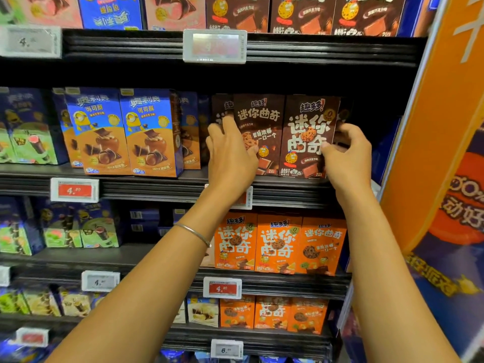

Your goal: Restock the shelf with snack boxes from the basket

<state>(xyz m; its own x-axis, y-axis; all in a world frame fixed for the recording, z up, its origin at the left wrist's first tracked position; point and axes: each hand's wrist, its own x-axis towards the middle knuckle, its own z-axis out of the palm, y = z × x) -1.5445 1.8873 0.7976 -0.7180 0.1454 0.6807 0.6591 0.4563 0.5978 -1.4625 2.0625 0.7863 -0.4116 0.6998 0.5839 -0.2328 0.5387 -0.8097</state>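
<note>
Shelf [157, 189] runs under both hands, black lip just below the wrists. Row of blue boxes [125, 132] stands left of the L hand. Orange boxes [277, 244] are one level down, below both forearms. Basket not in view.

Task's things: brown snack boxes, upright at the shelf front btw the hands. Right brown box [306, 132] sits just left of the R hand [348, 158], which pinches its right edge, thumb on the front face, fingers curled round behind. Middle brown box [262, 119] is partly under the L hand [230, 155]. That hand's fingers are fairly straight and spread, thumb on the box's lower left face, fingertips reaching toward a rear brown box [221, 106] set further back.

Handling, prob.: thin cardboard, light, stiff enough to slide, but faces dent if squeezed. Glossy print, so a bit slick. Best hold = opposite side edges, or push flat on the front to square up.

Price tag [247, 197] is half hidden behind the L wrist. Thin bracelet [193, 233] on the L forearm.
</note>
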